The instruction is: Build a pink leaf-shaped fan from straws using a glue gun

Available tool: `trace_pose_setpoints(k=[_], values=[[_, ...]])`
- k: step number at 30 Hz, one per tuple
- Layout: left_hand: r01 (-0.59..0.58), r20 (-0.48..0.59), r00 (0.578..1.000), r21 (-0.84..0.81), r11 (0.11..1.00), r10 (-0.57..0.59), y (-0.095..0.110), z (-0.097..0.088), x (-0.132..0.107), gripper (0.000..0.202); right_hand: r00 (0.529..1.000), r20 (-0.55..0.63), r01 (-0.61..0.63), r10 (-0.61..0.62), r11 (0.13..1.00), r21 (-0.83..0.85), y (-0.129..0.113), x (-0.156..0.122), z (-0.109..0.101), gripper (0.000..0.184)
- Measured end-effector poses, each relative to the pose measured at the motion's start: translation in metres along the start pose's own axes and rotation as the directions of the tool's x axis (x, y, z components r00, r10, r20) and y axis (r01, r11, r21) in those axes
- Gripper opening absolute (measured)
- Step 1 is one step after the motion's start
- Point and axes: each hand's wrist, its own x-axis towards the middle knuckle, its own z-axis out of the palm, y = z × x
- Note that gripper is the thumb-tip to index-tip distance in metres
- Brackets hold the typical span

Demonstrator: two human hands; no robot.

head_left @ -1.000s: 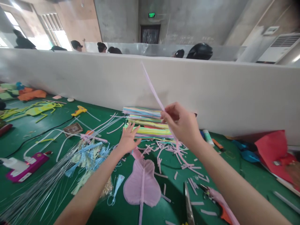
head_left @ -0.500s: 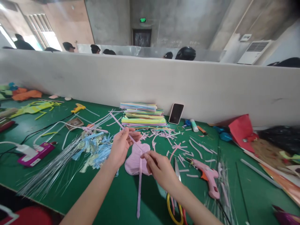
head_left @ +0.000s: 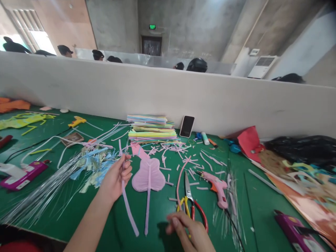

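My left hand [head_left: 119, 178] is closed on a thin lilac strip [head_left: 129, 211], which sticks up above the fingers and hangs down below them. Right of it on the green table lies a lilac three-lobed leaf-like piece [head_left: 157, 178], a lilac stem running down its middle and past its lower edge. My right hand [head_left: 191, 229], blurred at the fingertips, is over the lower handles of the scissors [head_left: 188, 187]; whether it touches them I cannot tell. These scissors have red and yellow handles and point away from me. Beside their blades lies a curved pink strip [head_left: 179, 183].
A pink glue gun [head_left: 219, 189] lies right of the scissors, amid lilac offcuts. Bundles of coloured strips [head_left: 152, 134] and a phone [head_left: 187, 126] are by the white partition [head_left: 157, 91]. Silver wires [head_left: 49, 189] with blue tassels spread at left, near a purple power strip [head_left: 25, 176].
My right hand has let go of the lilac strip and moved down to the scissors. My left hand has moved left and lower with a strip. The leaf-like piece is now uncovered. The view has shifted.
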Motion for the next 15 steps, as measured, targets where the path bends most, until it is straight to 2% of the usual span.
trace_pose_setpoints(k=[3,5,8,10,12,15], values=[[0.065,0.057,0.996,0.016,0.998,-0.066,-0.004,-0.003,-0.006,0.030,0.986,-0.150,0.051,-0.071,0.989,-0.135,-0.001,0.016,-0.014,0.036],[0.082,0.059,0.995,0.041,0.996,-0.084,-0.007,-0.005,-0.008,0.030,0.968,-0.229,0.016,-0.100,0.939,-0.343,0.004,0.030,-0.019,0.031],[0.103,0.047,0.993,0.064,0.993,-0.106,-0.012,-0.005,-0.010,0.032,0.948,-0.267,-0.061,-0.171,0.728,-0.683,0.015,0.050,-0.015,0.015],[0.125,0.039,0.991,0.069,0.990,-0.128,-0.014,-0.004,-0.012,0.035,0.944,-0.259,-0.080,-0.205,0.620,-0.781,0.021,0.060,-0.012,0.015],[0.144,0.034,0.989,0.073,0.987,-0.146,-0.015,-0.004,-0.012,0.036,0.940,-0.260,-0.076,-0.220,0.608,-0.790,0.022,0.064,-0.011,0.020],[0.153,0.035,0.987,0.070,0.986,-0.156,-0.014,-0.007,-0.012,0.032,0.905,-0.322,-0.037,-0.278,0.701,-0.712,0.014,0.061,-0.020,0.025]])
